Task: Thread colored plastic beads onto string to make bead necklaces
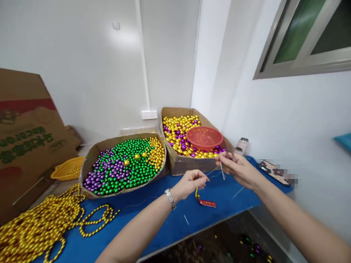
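Note:
My left hand (189,182), with a metal watch on the wrist, pinches a thin white thread (212,171) above the blue table (170,219). A few gold beads (196,193) and a small red tag (207,203) hang below that hand. My right hand (238,166) is closed in a pinch on the other end of the thread, with a short white piece sticking down from its fingers. Both hands hover in front of the right cardboard box (189,164).
A left cardboard box (90,160) holds green, purple and gold beads. The right box holds gold and purple beads and a red plastic bowl (204,137). Gold bead strings (41,223) pile at the left. A yellow basket (67,168), a jar (242,145) and a phone (271,170) lie nearby.

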Demonstrator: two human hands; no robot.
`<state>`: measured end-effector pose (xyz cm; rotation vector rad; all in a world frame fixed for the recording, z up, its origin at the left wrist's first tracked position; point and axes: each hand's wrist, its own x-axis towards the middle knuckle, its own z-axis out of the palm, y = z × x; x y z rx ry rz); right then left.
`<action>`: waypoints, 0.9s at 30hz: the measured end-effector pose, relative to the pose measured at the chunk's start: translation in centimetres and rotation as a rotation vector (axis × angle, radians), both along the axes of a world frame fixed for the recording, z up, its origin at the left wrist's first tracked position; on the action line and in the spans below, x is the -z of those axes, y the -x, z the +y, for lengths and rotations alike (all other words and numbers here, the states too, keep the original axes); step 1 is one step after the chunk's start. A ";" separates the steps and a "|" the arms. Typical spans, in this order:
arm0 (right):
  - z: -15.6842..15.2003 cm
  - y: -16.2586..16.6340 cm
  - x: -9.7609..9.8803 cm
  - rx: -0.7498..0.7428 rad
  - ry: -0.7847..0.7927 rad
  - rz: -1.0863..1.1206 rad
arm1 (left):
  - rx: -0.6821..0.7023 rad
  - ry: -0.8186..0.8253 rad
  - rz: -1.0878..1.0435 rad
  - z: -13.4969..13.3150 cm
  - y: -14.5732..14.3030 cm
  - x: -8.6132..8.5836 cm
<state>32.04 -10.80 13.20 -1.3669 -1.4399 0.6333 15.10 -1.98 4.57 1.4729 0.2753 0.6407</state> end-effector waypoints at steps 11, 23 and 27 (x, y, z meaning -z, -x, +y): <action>-8.7 -7.1 8.0 -0.428 0.680 -0.580 | 0.159 -0.870 0.451 -2.2 -0.9 5.2; -9.0 -6.2 9.3 -0.301 0.543 -0.662 | 0.176 -1.025 0.516 -4.0 -3.3 3.0; -9.0 -6.0 9.8 -0.314 0.524 -0.657 | 0.183 -1.023 0.516 -4.3 -3.7 3.0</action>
